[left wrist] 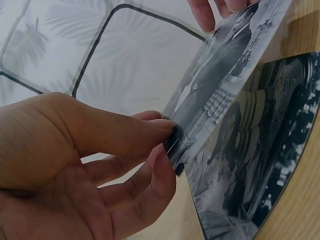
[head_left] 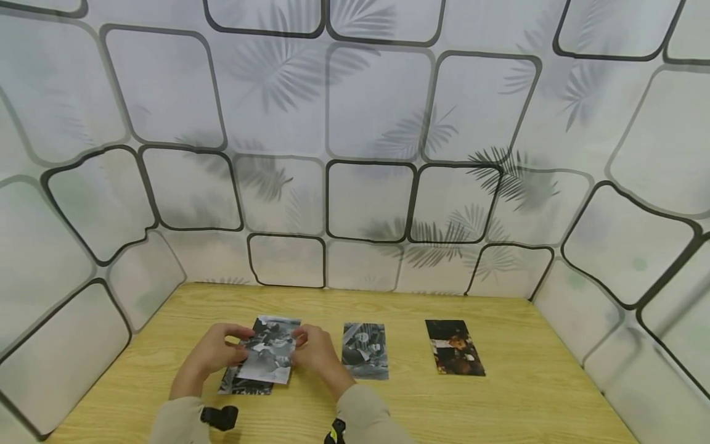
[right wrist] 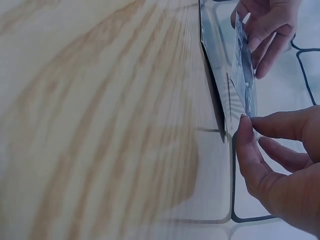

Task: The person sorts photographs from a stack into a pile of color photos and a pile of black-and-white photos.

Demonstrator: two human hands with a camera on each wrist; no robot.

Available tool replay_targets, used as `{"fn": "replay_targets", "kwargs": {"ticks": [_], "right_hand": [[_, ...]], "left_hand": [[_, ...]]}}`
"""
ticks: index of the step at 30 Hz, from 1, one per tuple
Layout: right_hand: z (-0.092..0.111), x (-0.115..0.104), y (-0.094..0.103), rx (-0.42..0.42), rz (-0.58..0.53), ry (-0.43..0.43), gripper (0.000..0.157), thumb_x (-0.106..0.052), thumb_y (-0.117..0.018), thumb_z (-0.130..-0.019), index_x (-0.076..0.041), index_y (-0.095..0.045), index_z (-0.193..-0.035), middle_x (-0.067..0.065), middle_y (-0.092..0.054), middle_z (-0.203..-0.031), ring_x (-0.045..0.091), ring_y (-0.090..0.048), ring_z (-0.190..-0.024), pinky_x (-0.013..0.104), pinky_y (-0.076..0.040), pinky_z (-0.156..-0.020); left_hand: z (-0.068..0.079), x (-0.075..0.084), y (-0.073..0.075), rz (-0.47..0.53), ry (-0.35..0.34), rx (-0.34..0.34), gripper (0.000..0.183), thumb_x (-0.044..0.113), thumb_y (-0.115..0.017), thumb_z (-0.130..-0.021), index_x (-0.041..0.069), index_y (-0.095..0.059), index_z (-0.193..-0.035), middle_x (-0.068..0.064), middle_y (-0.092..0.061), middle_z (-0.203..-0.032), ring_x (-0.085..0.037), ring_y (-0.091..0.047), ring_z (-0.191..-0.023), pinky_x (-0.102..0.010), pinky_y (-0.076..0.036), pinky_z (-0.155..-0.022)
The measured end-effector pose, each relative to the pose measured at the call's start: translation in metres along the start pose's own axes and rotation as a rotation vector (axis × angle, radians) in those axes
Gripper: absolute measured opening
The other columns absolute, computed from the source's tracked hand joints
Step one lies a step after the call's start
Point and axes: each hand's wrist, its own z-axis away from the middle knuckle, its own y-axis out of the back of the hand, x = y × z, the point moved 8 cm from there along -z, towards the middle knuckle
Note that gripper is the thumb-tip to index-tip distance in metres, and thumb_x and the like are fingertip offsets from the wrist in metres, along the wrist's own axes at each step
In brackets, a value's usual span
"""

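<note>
A black-and-white photo print [head_left: 269, 351] is held above the table between both hands. My left hand [head_left: 215, 350] pinches its left edge between thumb and fingers, seen close in the left wrist view, where the print [left wrist: 212, 85] is tilted. The right hand [head_left: 317, 353] pinches the opposite edge; in the right wrist view its thumb and forefinger [right wrist: 250, 145] meet at the print's border. Beneath lies another black-and-white photo [head_left: 244, 385], partly covered in the head view and showing more fully as a dark photo [left wrist: 255, 145] in the left wrist view.
On the wooden table [head_left: 410, 407], a black-and-white photo [head_left: 365, 351] lies right of the hands. Farther right is a dark colour photo [head_left: 456, 348]. A patterned curtain [head_left: 366, 197] with leaf prints encloses the table's back and sides.
</note>
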Motion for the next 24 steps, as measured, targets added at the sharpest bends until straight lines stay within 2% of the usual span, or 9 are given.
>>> {"fn": "replay_targets", "kwargs": {"ticks": [8,12,19,24], "right_hand": [[-0.001,-0.003,-0.011,-0.023,-0.061,-0.028,0.036,0.010,-0.078,-0.076,0.000,-0.073,-0.111,0.005,-0.064,-0.086,0.010,-0.055,-0.071,0.024,-0.049,-0.060],[-0.001,-0.005,-0.015,-0.026,-0.045,-0.031,0.037,0.010,-0.076,-0.077,-0.001,-0.073,-0.111,0.005,-0.064,-0.087,0.010,-0.055,-0.071,0.024,-0.049,-0.060],[-0.003,-0.010,-0.021,-0.001,-0.002,0.006,0.035,0.010,-0.078,-0.074,0.000,-0.074,-0.107,0.004,-0.065,-0.082,0.008,-0.055,-0.071,0.023,-0.049,-0.062],[-0.004,-0.009,-0.026,-0.004,0.005,-0.016,0.035,0.010,-0.078,-0.073,-0.002,-0.075,-0.106,0.001,-0.063,-0.080,0.007,-0.053,-0.070,0.022,-0.048,-0.062]], "left_hand": [[0.000,-0.008,0.008,-0.029,0.025,0.047,0.043,-0.014,-0.065,-0.086,-0.012,-0.064,-0.129,-0.034,-0.061,-0.129,-0.031,-0.071,-0.099,-0.040,-0.062,-0.074],[0.001,-0.012,0.010,-0.038,0.034,0.054,0.043,-0.014,-0.064,-0.086,-0.012,-0.063,-0.129,-0.035,-0.060,-0.129,-0.033,-0.071,-0.101,-0.042,-0.062,-0.075],[0.001,-0.018,0.014,-0.050,0.056,0.070,0.043,-0.014,-0.064,-0.086,-0.011,-0.064,-0.129,-0.035,-0.061,-0.128,-0.028,-0.069,-0.095,-0.037,-0.059,-0.070],[0.001,-0.020,0.015,-0.070,0.066,0.077,0.043,-0.015,-0.065,-0.085,-0.011,-0.065,-0.128,-0.035,-0.061,-0.128,-0.031,-0.070,-0.097,-0.039,-0.061,-0.073]]}}
